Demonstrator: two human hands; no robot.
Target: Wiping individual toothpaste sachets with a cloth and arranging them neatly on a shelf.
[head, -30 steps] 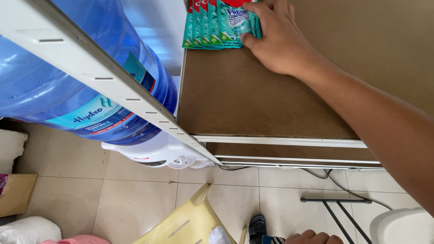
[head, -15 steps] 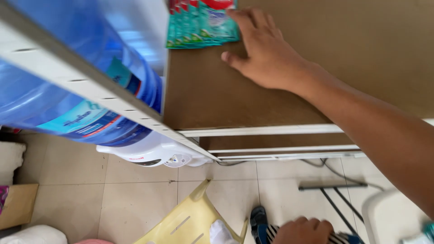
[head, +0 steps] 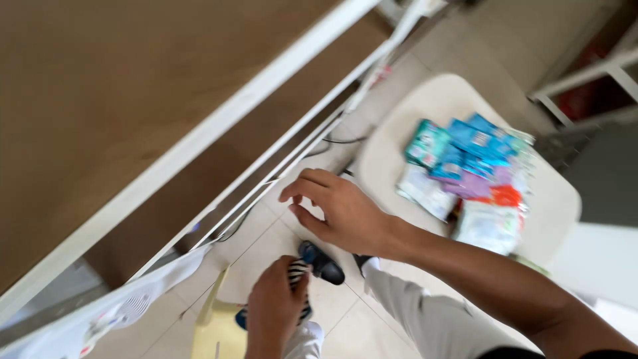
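Observation:
My right hand (head: 335, 213) hangs open in mid-air below the white-framed shelf, fingers spread, nothing in it. It is to the left of a pile of small sachet packets (head: 468, 176), teal, blue, purple, white and orange, lying on a beige plastic seat (head: 405, 116). My left hand (head: 274, 307) is lower, near my knees, fingers curled, seen from the back. Right under it are a striped thing (head: 297, 271) and a black shoe (head: 323, 264) on the tiled floor; whether the hand touches the striped thing is unclear.
A brown shelf board (head: 100, 80) with a white metal frame (head: 266, 90) fills the upper left. A yellow object (head: 214, 324) and a white plastic part (head: 113, 316) lie at the bottom left. A dark cable (head: 342, 140) runs on the floor. More white framing (head: 585, 73) stands at the upper right.
My right hand left the green packets on the shelf board and dropped below the shelf, open. The view swung to the right and down, so the seat with sachets appears and the water bottle is gone.

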